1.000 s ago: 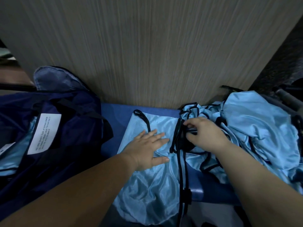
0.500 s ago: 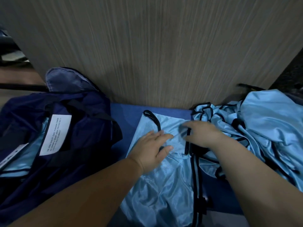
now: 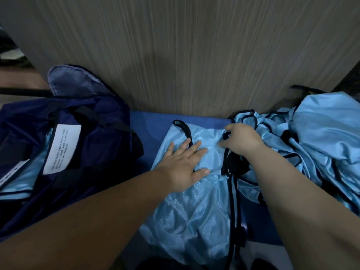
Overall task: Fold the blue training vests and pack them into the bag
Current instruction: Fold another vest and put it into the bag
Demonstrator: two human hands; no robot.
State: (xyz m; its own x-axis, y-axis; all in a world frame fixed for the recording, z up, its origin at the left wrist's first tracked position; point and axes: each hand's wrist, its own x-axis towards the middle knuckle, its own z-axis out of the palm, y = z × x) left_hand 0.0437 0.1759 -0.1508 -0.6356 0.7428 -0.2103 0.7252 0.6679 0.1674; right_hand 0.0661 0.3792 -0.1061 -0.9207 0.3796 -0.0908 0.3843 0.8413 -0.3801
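Vest [image 3: 194, 211] of shiny light-blue fabric lies flat; left grip [image 3: 183, 166] presses it, spread palm-down; right grip [image 3: 243, 141] pinches its black-trimmed top edge.

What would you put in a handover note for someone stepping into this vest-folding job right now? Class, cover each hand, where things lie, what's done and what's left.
Left hand: open, pressed flat on the vest spread on the blue surface.
Right hand: fingers curled, pinching that vest's black-trimmed upper edge.
Bag: open at the left, light blue fabric showing inside.
Pile of unfolded vests: heaped at the right.
Done: some vests appear packed.
Left: fold this one, bag it, then work through the pile.
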